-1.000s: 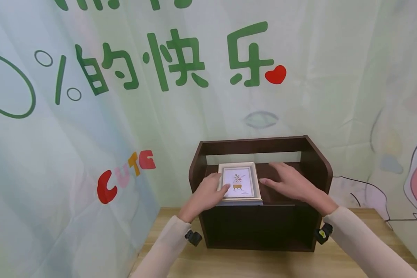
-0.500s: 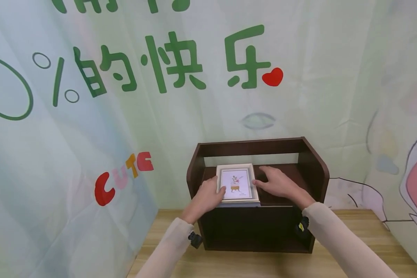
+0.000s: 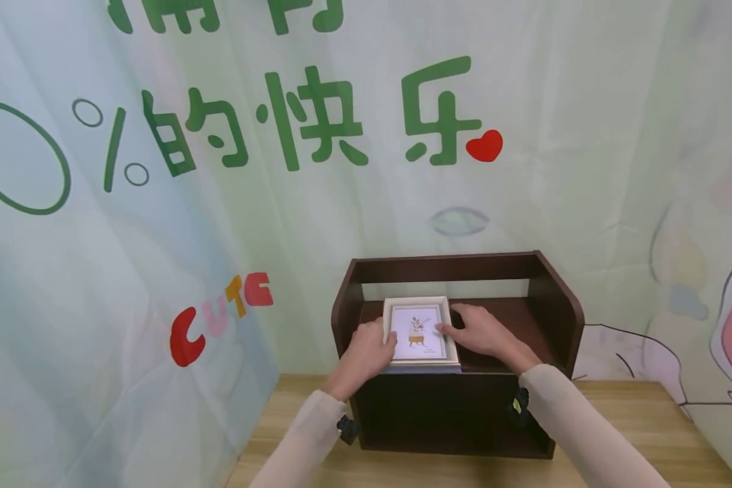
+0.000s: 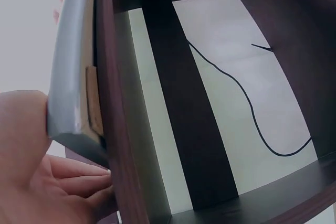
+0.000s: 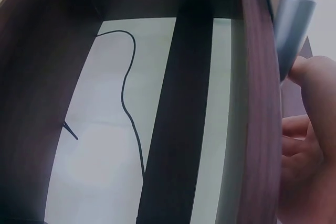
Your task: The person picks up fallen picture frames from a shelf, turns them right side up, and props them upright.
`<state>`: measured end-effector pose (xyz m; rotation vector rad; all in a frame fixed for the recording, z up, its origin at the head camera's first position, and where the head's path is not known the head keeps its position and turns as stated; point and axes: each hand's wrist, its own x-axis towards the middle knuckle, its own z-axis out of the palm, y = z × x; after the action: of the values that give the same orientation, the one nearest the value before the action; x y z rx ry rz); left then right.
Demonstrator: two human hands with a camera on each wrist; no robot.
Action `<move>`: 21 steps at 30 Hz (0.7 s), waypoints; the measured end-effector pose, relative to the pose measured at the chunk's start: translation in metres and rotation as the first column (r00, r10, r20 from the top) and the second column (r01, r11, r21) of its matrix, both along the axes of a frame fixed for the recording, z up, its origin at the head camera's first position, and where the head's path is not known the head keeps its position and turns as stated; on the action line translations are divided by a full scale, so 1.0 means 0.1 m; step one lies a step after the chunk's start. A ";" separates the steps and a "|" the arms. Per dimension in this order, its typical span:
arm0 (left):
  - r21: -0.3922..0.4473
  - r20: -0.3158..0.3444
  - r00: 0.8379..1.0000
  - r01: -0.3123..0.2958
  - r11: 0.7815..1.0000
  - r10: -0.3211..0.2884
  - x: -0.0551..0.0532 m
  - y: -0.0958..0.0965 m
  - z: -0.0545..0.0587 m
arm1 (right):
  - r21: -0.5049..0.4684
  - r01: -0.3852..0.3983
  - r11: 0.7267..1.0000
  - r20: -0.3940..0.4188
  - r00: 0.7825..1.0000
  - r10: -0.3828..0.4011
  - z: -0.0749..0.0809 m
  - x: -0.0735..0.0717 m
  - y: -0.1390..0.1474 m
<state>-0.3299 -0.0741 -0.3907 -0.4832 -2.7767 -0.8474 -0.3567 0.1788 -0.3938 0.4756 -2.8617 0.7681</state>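
Note:
A picture frame (image 3: pixel 417 332) with a cream border and a plant print lies face up on the upper board of a dark brown shelf (image 3: pixel 558 298). My left hand (image 3: pixel 362 356) holds its left edge, thumb on the border and fingers down the side. At the opposite edge my right hand (image 3: pixel 482 330) has its thumb over the border and its fingers beside the frame. Both wrist views look into the shelf's lower compartment, with the pale side of the frame (image 4: pixel 71 77) jutting slightly past the board's front edge. The frame's underside is mostly hidden.
The shelf stands on a light wood table (image 3: pixel 622 420). Behind it hangs a printed cloth backdrop (image 3: pixel 585 169) with green characters and a red heart (image 3: pixel 484 146). A raised rail (image 3: pixel 445 268) runs along the shelf's back, with side panels at both ends.
My right hand has moved left from over the bare board to the frame's right edge. My left hand has stayed at the left edge. The frame has hardly shifted on the shelf.

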 end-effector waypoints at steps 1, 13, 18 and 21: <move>-0.014 -0.004 1.000 -0.004 1.000 0.004 0.00 0.00 0.00 | -0.002 0.000 1.000 -0.001 1.000 0.000 -0.01 -0.01 0.00; -0.057 -0.018 0.998 -0.055 0.997 0.054 0.00 -0.01 0.00 | -0.009 -0.029 1.000 -0.006 1.000 0.029 -0.01 -0.06 -0.05; -0.030 -0.013 0.999 -0.042 0.999 0.041 0.01 -0.03 -0.02 | -0.006 -0.023 1.000 -0.014 1.000 0.023 -0.03 -0.05 -0.07; -0.001 -0.026 0.999 -0.019 1.000 0.019 0.00 -0.03 -0.03 | -0.017 -0.005 1.000 -0.009 1.000 0.005 -0.05 -0.04 -0.08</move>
<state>-0.3297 -0.0767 -0.3941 -0.4644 -2.7537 -0.8298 -0.3609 0.1708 -0.3987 0.4829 -2.8446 0.7892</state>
